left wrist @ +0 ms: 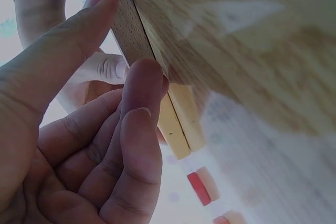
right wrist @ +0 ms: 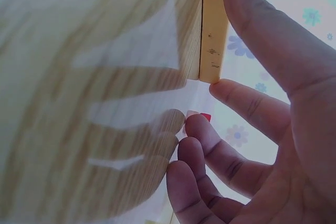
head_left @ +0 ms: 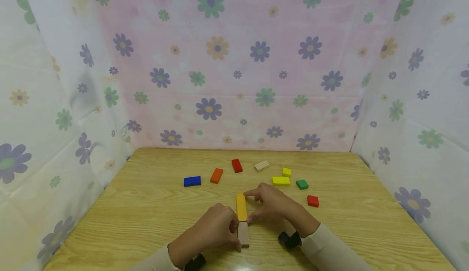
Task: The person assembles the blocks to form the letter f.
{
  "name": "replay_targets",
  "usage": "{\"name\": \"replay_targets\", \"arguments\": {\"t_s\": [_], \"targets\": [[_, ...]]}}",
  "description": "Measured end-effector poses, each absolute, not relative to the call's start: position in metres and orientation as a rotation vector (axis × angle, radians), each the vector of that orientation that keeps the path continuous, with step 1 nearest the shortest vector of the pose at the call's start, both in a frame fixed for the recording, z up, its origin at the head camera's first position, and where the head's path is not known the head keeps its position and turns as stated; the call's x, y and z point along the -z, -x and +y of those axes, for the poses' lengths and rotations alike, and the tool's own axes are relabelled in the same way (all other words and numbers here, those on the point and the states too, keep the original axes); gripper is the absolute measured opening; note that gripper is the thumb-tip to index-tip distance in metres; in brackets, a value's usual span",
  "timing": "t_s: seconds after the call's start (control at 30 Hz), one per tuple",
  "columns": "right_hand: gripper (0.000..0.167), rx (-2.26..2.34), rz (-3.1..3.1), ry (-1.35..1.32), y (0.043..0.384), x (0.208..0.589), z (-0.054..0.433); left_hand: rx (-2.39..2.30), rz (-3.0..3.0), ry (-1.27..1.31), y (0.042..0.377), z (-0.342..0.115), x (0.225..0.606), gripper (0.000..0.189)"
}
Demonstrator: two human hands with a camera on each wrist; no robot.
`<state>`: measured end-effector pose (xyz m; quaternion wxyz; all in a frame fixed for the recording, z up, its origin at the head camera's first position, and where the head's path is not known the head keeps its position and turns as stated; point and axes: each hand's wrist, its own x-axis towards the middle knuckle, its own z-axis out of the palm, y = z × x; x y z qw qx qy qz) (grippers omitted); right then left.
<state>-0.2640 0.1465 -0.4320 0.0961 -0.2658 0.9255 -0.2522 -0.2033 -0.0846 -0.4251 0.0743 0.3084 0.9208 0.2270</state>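
A yellow-orange wooden block [head_left: 241, 207] lies lengthwise on the table, its near end meeting a plain brown wooden block [head_left: 243, 234] in one line. My left hand [head_left: 217, 227] holds the brown block from the left, thumb at its near end and index finger by the joint between the blocks. From the right, my right hand [head_left: 274, 202] spans the yellow-orange block, index fingertip at its far end and thumb at its near end. In the right wrist view, that index finger [right wrist: 252, 106] touches the end of the yellow-orange block [right wrist: 212, 35], while the other fingers curl loosely.
Farther back lie a blue block [head_left: 192, 181], an orange block [head_left: 216, 175], a red block [head_left: 237, 166] and a striped bare-wood piece [head_left: 261, 166]. To the right are yellow blocks [head_left: 281, 181], a green block [head_left: 302, 184] and a small red block [head_left: 313, 201]. Flowered cloth surrounds the table.
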Motion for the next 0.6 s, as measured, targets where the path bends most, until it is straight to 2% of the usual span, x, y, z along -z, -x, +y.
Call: {"name": "replay_targets", "arguments": {"t_s": [0.6], "targets": [[0.078,0.760,2.731,0.767,0.2640,0.4310,0.1462,-0.677,2.766,-0.948,0.2046,-0.0847,0.4267,0.030]]}}
